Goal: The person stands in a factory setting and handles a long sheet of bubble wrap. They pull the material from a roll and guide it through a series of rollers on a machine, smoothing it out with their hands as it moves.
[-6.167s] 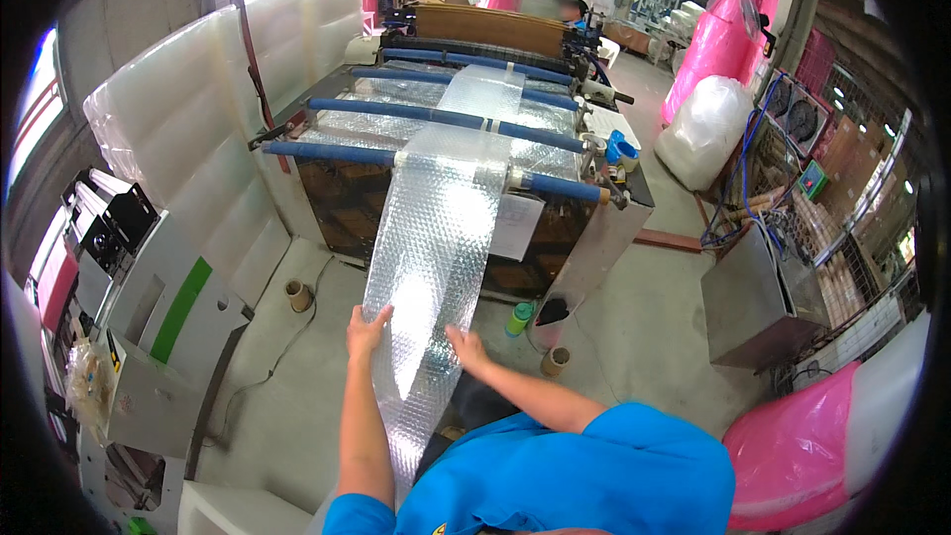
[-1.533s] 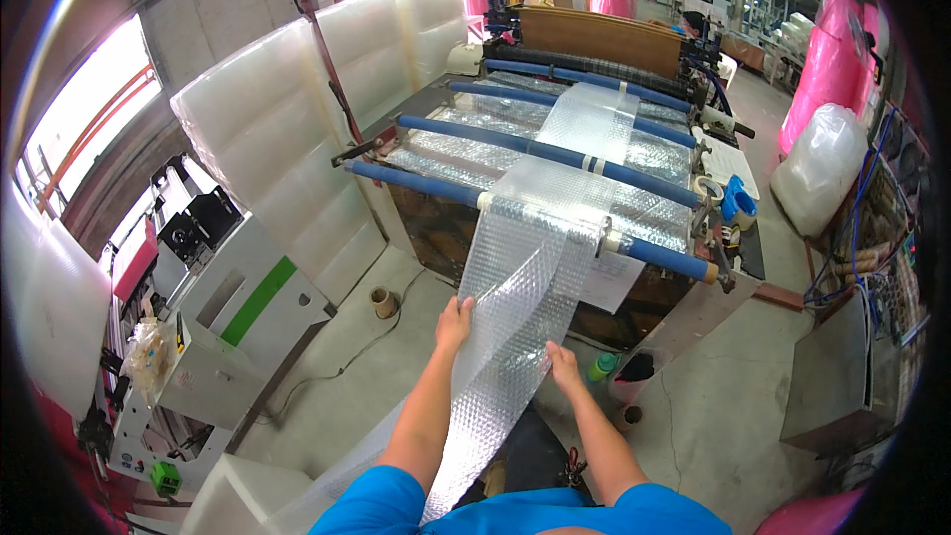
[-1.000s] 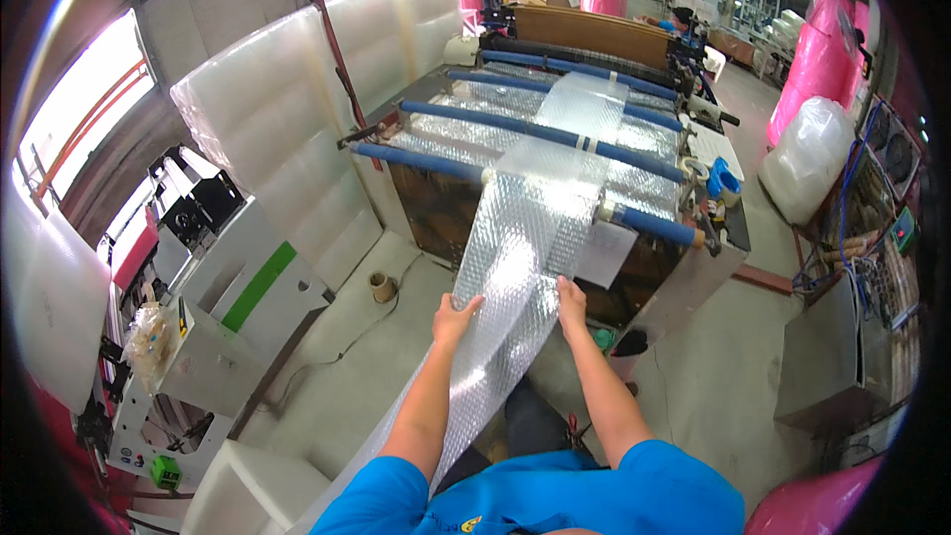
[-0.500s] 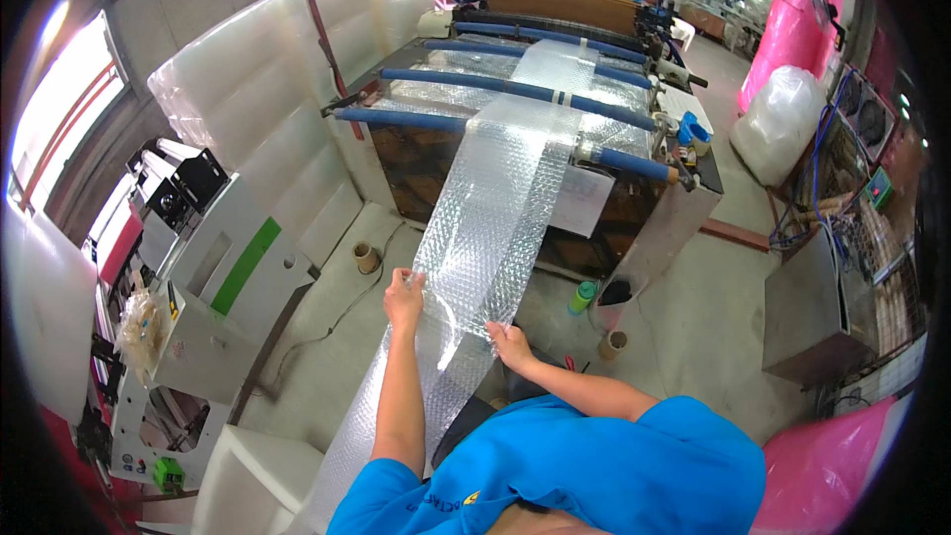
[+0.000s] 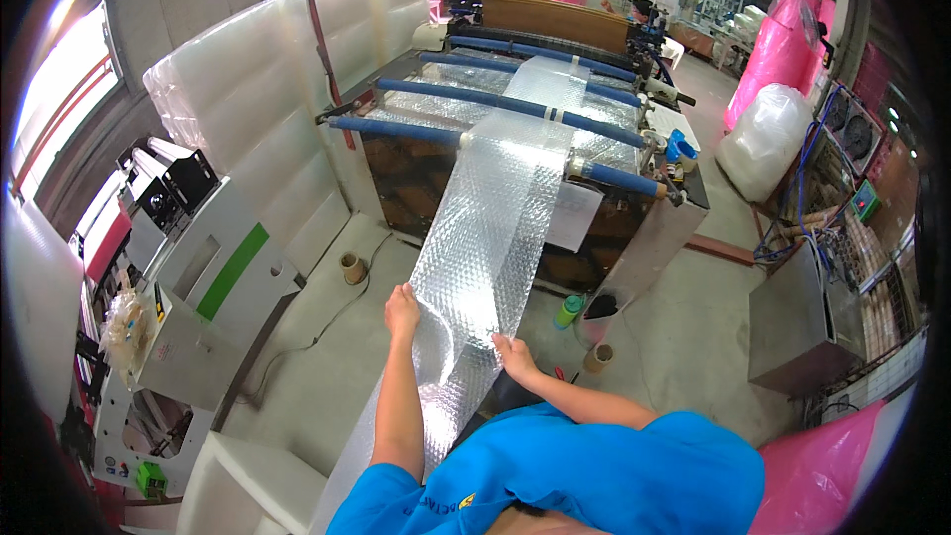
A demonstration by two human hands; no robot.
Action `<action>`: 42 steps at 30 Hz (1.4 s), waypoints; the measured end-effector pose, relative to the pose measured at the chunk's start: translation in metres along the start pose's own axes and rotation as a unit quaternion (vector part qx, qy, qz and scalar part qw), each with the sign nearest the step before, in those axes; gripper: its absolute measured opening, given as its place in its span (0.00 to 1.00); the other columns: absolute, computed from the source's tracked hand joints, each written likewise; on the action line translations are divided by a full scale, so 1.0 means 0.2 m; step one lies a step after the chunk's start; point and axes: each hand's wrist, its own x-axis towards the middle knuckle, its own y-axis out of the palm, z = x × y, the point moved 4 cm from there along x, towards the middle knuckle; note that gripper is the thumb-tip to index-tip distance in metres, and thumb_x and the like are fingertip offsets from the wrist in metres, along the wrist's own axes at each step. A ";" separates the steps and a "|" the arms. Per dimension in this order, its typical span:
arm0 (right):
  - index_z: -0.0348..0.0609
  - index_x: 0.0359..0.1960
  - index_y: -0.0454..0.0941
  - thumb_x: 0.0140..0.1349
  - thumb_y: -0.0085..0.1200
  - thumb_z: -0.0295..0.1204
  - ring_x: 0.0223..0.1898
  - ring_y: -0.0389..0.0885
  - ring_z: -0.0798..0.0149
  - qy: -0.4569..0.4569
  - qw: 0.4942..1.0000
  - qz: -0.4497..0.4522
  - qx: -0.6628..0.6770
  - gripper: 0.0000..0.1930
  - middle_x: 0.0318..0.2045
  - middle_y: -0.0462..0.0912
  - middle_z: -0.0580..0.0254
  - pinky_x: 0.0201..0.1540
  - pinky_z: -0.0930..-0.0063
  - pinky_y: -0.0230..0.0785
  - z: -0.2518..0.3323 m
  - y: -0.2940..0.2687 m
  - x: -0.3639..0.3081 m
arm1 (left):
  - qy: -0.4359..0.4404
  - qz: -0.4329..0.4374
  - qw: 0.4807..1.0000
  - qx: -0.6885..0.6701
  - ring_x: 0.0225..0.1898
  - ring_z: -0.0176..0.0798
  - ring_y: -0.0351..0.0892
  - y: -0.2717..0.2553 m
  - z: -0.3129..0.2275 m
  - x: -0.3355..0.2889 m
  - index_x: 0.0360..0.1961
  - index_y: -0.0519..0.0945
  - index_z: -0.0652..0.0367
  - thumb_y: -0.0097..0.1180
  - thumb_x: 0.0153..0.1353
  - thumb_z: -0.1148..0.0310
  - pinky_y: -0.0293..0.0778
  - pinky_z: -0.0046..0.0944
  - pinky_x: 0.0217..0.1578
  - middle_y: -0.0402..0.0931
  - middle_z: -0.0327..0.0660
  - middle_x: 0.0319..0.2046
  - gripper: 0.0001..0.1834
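Observation:
A long strip of silvery bubble wrap (image 5: 485,228) runs from the machine's blue rollers (image 5: 505,108) down toward my body and past my left side. My left hand (image 5: 401,311) is closed on the strip's left edge, my right hand (image 5: 514,357) on its right edge, a little nearer to me. Between the hands the sheet bends and shines brightly. Its lower end passes beside my left forearm and leaves the picture at the bottom.
A cardboard core (image 5: 352,268) and a cable (image 5: 315,343) lie on the left floor, by a white machine panel (image 5: 213,277). Near the right front leg stand a green bottle (image 5: 568,312), a clear bin (image 5: 600,321) and another core (image 5: 598,358). A metal cabinet (image 5: 802,322) stands right.
My view has shifted slightly. Both hands keep their grip on the strip's edges, and the sheet between them has changed its folds and shine.

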 end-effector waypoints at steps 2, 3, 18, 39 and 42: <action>0.39 0.24 0.71 0.59 0.40 0.43 0.15 0.65 0.75 0.049 0.997 0.049 0.022 0.19 0.13 0.67 0.69 0.18 0.80 0.59 -0.07 0.00 0.04 | -0.006 0.024 1.000 0.008 0.35 0.57 0.70 0.02 0.00 0.00 0.32 0.70 0.60 0.33 0.59 0.55 0.65 0.51 0.35 0.73 0.53 0.29 0.19; 0.39 0.25 0.71 0.59 0.40 0.44 0.14 0.65 0.75 0.074 0.994 0.070 0.035 0.19 0.12 0.67 0.68 0.18 0.80 0.60 -0.09 0.00 0.05 | -0.007 0.030 0.999 0.009 0.35 0.58 0.70 0.02 -0.01 0.00 0.32 0.70 0.61 0.32 0.59 0.56 0.64 0.51 0.35 0.72 0.54 0.30 0.20; 0.39 0.25 0.68 0.57 0.41 0.45 0.14 0.67 0.72 0.121 0.990 0.070 0.033 0.19 0.13 0.68 0.66 0.16 0.79 0.62 -0.38 0.02 0.18 | 0.005 0.031 0.998 0.052 0.28 0.61 0.70 0.26 0.08 0.01 0.31 0.67 0.57 0.31 0.59 0.55 0.64 0.54 0.29 0.72 0.56 0.22 0.18; 0.36 0.28 0.73 0.57 0.44 0.42 0.25 0.70 0.72 0.081 0.997 0.008 0.016 0.19 0.20 0.73 0.66 0.30 0.76 0.63 -0.38 -0.23 0.70 | 0.021 -0.012 1.000 -0.011 0.28 0.62 0.69 0.54 -0.25 0.34 0.31 0.67 0.55 0.32 0.59 0.53 0.63 0.53 0.27 0.71 0.56 0.23 0.17; 0.35 0.28 0.73 0.57 0.44 0.42 0.26 0.70 0.72 0.050 0.997 -0.033 0.042 0.18 0.22 0.73 0.67 0.31 0.77 0.62 -0.28 -0.33 0.84 | 0.040 0.002 0.998 -0.048 0.29 0.61 0.69 0.60 -0.36 0.47 0.32 0.67 0.55 0.32 0.59 0.53 0.63 0.52 0.28 0.72 0.56 0.24 0.17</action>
